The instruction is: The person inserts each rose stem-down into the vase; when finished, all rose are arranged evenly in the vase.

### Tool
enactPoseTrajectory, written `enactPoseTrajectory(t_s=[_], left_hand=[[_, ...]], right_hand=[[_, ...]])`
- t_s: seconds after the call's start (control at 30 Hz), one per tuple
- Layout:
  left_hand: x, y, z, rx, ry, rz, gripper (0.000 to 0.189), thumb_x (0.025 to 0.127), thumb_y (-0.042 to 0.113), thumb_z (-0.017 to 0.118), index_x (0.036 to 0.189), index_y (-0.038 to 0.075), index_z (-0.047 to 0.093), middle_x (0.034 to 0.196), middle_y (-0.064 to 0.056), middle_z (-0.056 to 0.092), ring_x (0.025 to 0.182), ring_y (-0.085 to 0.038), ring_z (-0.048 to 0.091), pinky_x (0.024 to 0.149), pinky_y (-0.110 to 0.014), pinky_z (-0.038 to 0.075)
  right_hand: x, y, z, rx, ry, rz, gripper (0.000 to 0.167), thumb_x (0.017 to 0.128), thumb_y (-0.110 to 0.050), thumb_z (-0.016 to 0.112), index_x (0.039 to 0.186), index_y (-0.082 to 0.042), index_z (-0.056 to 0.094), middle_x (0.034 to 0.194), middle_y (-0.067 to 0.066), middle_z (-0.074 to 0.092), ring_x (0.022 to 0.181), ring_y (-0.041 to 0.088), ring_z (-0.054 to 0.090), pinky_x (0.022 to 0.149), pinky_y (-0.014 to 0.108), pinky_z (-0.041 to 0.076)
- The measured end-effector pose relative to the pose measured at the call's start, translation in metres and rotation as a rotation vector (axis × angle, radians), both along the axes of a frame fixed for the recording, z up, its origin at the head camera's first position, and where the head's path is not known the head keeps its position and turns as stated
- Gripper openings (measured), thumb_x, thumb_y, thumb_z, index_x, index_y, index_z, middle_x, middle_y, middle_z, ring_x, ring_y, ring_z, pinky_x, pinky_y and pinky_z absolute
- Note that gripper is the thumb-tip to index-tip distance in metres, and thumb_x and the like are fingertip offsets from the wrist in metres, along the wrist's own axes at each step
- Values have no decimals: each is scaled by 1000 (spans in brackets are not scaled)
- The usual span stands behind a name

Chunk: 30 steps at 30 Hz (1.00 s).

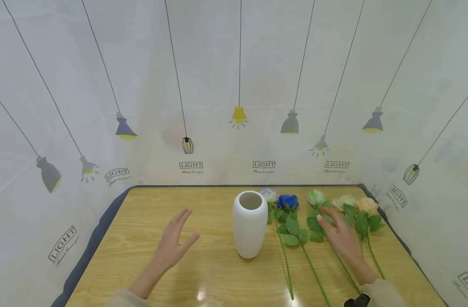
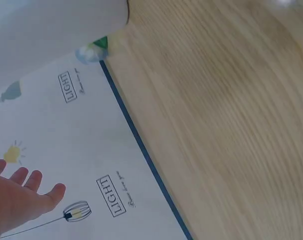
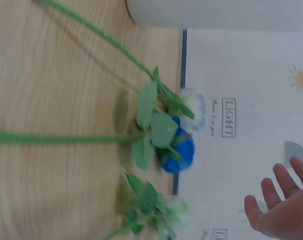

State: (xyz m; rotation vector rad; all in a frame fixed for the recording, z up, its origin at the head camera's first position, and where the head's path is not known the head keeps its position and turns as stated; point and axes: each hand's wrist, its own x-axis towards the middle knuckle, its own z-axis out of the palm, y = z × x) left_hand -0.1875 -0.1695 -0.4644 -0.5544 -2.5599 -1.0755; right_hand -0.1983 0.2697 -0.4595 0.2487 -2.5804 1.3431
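Observation:
A white vase (image 1: 249,232) stands upright near the middle of the wooden table, its round mouth facing up. My left hand (image 1: 173,243) hovers to the left of the vase, fingers extended and thumb spread, holding nothing. Over the flowers at the right is my right hand (image 1: 340,238), also with spread fingers and nothing in its grasp. Beside the vase lie a pale blue-white rose (image 1: 270,195) and a blue rose (image 1: 287,202). Farther right are a greenish-white rose (image 1: 316,198), a cream rose (image 1: 344,202) and a peach rose (image 1: 367,205). Part of their leaves and stems is hidden behind my right hand.
The wooden table (image 1: 149,213) has a dark blue edge strip. White wall sheeting (image 1: 218,85) printed with hanging lamps surrounds its back and sides. Long green stems (image 1: 285,260) point toward the front edge. A black band (image 1: 357,300) sits at my right wrist.

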Motion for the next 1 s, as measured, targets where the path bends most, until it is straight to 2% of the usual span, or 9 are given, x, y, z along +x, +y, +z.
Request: enactPoseTrajectory(t_s=[0.13,0.27,0.37,0.47,0.6,0.73,0.9,0.93,1.0], left_hand=[[6,16,-5,288,-146,-58,57,86,24,59,135,10,32,134,-15,33,121,-31,29,92,-57,25],[9,31,-14,396,-264,-75,59,86,26,58,134,6,32,131,-16,36,118,-31,34,93,-56,25],[9,42,-20,413,-350,-97,61,86,28,58,136,6,29,131,-16,36,117,-34,36,91,-58,25],[8,50,-25,407,-425,-136,64,87,30,56,137,7,24,132,-20,33,116,-36,35,90,-58,26],[6,59,-29,420,-510,-171,68,87,32,56,139,7,19,133,-24,28,116,-40,34,89,-55,31],[4,66,-32,438,-607,-166,73,85,36,58,140,9,17,133,-25,27,115,-41,35,85,-51,38],[1,73,-34,435,-661,-151,81,82,40,61,140,9,15,132,-29,27,113,-44,37,84,-52,38],[3,74,-29,437,-667,-152,82,81,39,62,140,8,14,132,-30,27,113,-45,36,84,-53,38],[2,76,-28,432,-674,-158,83,82,38,62,140,7,12,132,-31,26,113,-46,36,84,-54,37]], right_hand=[[-2,-13,-13,-183,-152,-22,52,93,-37,41,129,0,37,128,21,38,115,36,34,90,53,30],[-5,-27,-29,-267,-274,-44,49,93,-36,45,127,-1,40,121,20,44,108,31,42,86,46,37],[-7,-36,-40,-296,-343,-63,44,93,-29,47,125,0,42,115,20,48,98,29,48,77,41,43],[-11,-46,-50,-320,-385,-71,39,92,-21,49,123,3,44,108,21,51,90,28,52,71,41,44],[-15,-57,-65,-316,-399,-54,35,90,-14,51,119,6,47,102,19,55,85,31,55,66,42,45],[-17,-65,-79,-292,-413,-53,32,89,-10,53,115,8,51,98,16,58,81,30,56,63,40,46],[-19,-73,-89,-251,-417,-51,31,86,-8,56,112,9,52,98,16,58,83,29,56,62,36,46],[-20,-74,-90,-232,-415,-47,32,85,-8,56,112,10,52,99,17,58,85,30,56,62,35,46],[-20,-76,-92,-202,-417,-41,34,85,-9,57,112,11,51,102,19,57,86,29,55,63,34,46]])
